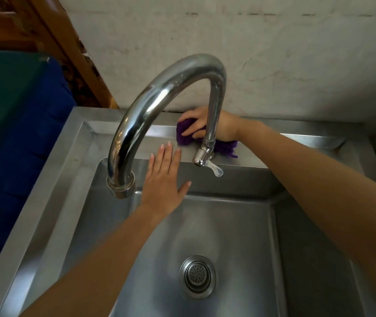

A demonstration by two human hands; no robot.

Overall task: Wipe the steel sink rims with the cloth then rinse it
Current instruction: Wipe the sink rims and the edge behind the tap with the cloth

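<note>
A purple cloth (185,137) lies bunched on the back rim of the steel sink (136,143), behind the tap's upright pipe. My right hand (199,123) presses down on the cloth and grips it, partly hidden by the pipe. A fringe of the cloth sticks out to the right of the tap base. My left hand (164,179) hovers flat with its fingers spread over the basin's back edge, holding nothing. I cannot tell whether it touches the steel.
A tall curved chrome tap (159,97) arches over the basin, with a small lever (215,170) at its base. A round drain strainer (197,276) sits in the basin floor. A grey wall stands behind, a blue and green object at the left.
</note>
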